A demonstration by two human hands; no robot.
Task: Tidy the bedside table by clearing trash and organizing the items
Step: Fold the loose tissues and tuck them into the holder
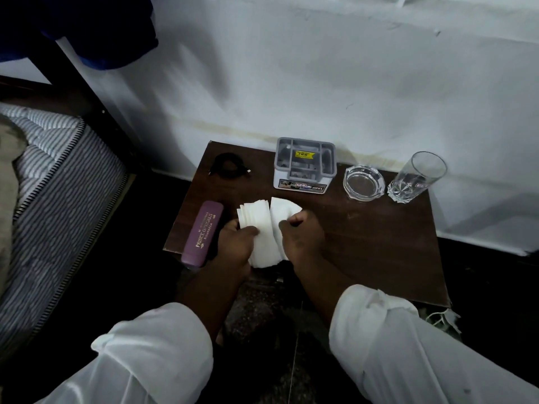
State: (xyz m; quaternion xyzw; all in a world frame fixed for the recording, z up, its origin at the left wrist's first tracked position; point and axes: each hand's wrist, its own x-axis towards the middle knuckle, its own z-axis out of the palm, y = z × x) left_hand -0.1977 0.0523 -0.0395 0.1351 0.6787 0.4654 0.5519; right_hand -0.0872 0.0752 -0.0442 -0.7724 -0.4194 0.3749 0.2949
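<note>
A stack of white paper napkins (264,225) is fanned out above the front of the dark wooden bedside table (379,246). My left hand (234,243) grips the stack's left side. My right hand (302,237) pinches its right side. A purple spectacle case (204,231) lies at the table's left front edge, just left of my left hand. A coiled black cable (229,165) rests at the back left. A grey plastic organizer (304,167) stands at the back centre. A glass ashtray (364,182) and an upright drinking glass (417,177) stand at the back right.
A striped mattress (52,199) on a dark bed frame lies to the left of the table. A white wall (320,83) runs behind the table. Crumpled white and green material (440,319) lies on the dark floor below the table's front right corner.
</note>
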